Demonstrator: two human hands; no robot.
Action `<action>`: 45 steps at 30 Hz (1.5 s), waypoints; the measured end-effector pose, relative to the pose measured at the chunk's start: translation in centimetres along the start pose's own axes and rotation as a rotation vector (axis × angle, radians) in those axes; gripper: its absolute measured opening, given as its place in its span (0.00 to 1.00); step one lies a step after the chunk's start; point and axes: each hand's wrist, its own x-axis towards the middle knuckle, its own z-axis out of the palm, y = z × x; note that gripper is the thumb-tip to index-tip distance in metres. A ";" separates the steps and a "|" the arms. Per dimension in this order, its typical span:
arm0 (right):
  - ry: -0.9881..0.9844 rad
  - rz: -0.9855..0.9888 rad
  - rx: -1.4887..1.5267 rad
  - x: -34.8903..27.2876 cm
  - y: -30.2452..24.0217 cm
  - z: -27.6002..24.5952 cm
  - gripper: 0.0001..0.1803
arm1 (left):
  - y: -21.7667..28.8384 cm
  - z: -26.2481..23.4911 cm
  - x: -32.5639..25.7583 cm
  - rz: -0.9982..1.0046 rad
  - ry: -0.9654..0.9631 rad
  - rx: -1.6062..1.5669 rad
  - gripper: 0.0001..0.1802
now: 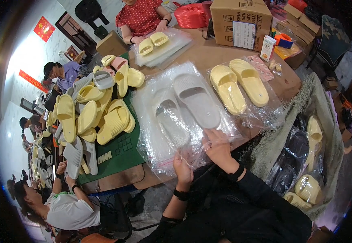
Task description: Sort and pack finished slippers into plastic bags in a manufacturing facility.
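A pair of grey slippers lies on a stack of clear plastic bags (143,139) in front of me. The left grey slipper (170,117) is under shiny film, inside a plastic bag (159,160). The right grey slipper (198,101) looks less covered; whether it is fully inside the bag I cannot tell. My left hand (182,169) is closed on the bag's near edge, thumb on top. My right hand (219,150) pinches the film at the bag's mouth, its fingertips beside the right slipper's heel.
Bagged yellow slippers (240,87) lie to the right. A pile of loose slippers (99,105) covers the green mat (121,160) at left. Across the table (202,48), a person in red handles yellow slippers (153,42). A cardboard box (240,24) stands behind; a woven sack (326,162) holds bagged slippers.
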 end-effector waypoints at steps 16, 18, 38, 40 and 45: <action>-0.359 -0.536 0.722 2.2 -7.4 -9.3 0.24 | -0.7 -0.6 0.5 0.007 -0.033 -0.095 0.15; -0.160 -0.581 0.496 3.6 -7.3 -9.4 0.26 | -0.6 -0.9 0.5 0.025 -0.088 -0.089 0.15; -0.456 -0.366 -0.080 2.8 -3.0 -3.8 0.50 | 5.2 2.4 -1.4 -0.042 -0.117 -0.243 0.23; -0.291 -0.368 -0.175 3.0 -2.9 -3.1 0.46 | 5.5 3.3 -1.8 -0.052 -0.129 -0.190 0.23; -0.148 -0.404 -0.148 3.6 -2.2 -3.2 0.34 | 5.1 3.6 -2.7 -0.018 -0.174 -0.054 0.23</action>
